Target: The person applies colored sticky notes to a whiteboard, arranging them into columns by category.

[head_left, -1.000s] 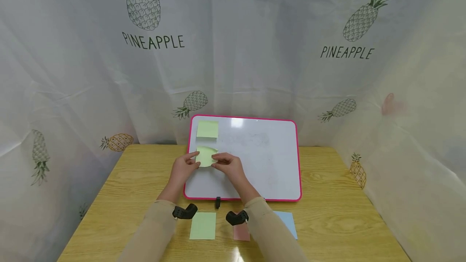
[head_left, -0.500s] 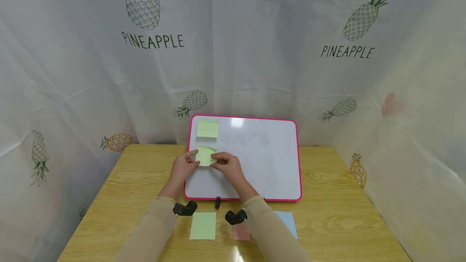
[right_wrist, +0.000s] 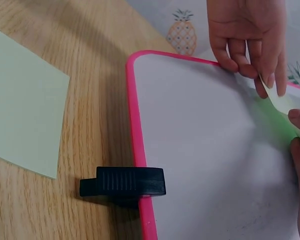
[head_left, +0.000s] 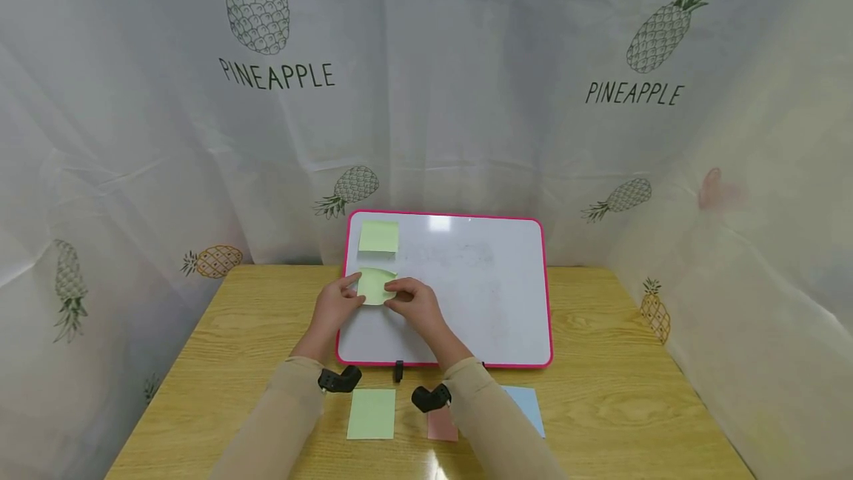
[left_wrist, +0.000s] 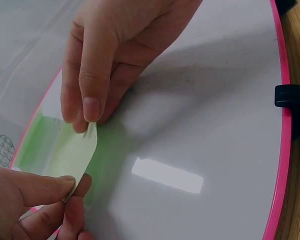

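A pale green sticky note (head_left: 372,286) is held at its two sides in front of the left part of a pink-framed whiteboard (head_left: 480,295). My left hand (head_left: 335,307) pinches its left edge between thumb and fingers, while my right hand (head_left: 417,304) pinches the right edge. In the left wrist view the held note (left_wrist: 72,155) bows out from the board, a green tint on the surface behind it. Above it, another green sticky note (head_left: 379,237) sticks to the upper left of the whiteboard.
On the wooden table (head_left: 620,361) before the board lie green sticky notes (head_left: 371,414), a pink note (head_left: 443,427) partly under the right sleeve, and a blue note (head_left: 528,407). Black feet, one a ribbed clip (right_wrist: 130,181), grip the board's lower edge. A pineapple-print curtain (head_left: 460,95) hangs behind.
Both hands keep their pinch on the green sticky note, which has shifted very slightly left. The head view has moved a little.
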A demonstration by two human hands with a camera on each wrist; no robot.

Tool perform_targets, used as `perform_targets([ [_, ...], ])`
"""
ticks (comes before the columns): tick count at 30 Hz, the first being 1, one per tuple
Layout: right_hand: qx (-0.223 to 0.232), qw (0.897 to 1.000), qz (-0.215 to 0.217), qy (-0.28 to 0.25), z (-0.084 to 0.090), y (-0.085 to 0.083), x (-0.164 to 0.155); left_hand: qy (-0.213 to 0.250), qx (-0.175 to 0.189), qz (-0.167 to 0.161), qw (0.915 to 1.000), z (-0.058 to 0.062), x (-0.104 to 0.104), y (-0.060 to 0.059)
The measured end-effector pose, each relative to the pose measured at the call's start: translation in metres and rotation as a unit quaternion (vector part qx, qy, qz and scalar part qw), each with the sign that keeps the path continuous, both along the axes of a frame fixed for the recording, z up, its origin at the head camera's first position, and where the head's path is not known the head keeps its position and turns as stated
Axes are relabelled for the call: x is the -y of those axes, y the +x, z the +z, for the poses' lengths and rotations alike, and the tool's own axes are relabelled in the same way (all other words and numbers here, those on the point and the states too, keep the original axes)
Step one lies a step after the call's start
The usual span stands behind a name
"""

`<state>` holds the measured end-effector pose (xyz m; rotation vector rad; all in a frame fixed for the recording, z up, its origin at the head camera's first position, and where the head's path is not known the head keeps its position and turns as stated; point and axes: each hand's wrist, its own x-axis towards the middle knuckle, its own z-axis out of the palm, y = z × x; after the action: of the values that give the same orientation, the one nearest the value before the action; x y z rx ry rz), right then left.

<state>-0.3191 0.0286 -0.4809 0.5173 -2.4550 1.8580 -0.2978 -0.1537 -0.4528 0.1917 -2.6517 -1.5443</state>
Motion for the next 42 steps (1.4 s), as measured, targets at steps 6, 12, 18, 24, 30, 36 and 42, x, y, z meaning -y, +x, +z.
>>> perform_targets([
  [6, -0.027, 0.998, 0.01, 0.051, 0.004, -0.001, 0.0, -0.007, 0.001, 0.0, 1.0, 0.0, 0.0, -0.001],
  [12, -0.06, 0.99, 0.013, 0.129, 0.008, -0.005, -0.003, -0.012, 0.001, 0.0, 0.9999, 0.001, -0.001, -0.001],
  [18, -0.109, 0.977, 0.016, 0.181, 0.008, -0.01, -0.004, -0.049, -0.014, -0.005, 0.9987, -0.001, -0.001, 0.0],
  [24, -0.141, 0.966, 0.014, 0.216, 0.007, -0.014, -0.004, -0.144, -0.057, -0.003, 0.988, -0.002, -0.003, 0.001],
  [30, -0.181, 0.955, 0.018, 0.235, 0.003, -0.018, -0.003, -0.171, -0.086, 0.021, 0.9813, -0.009, -0.004, -0.002],
  [36, -0.22, 0.946, 0.006, 0.24, 0.004, -0.019, 0.0, -0.126, -0.068, 0.012, 0.9896, -0.014, -0.006, -0.007],
  [42, -0.25, 0.933, -0.014, 0.258, 0.002, -0.017, 0.002, -0.123, -0.055, -0.002, 0.9908, -0.017, -0.009, -0.009],
])
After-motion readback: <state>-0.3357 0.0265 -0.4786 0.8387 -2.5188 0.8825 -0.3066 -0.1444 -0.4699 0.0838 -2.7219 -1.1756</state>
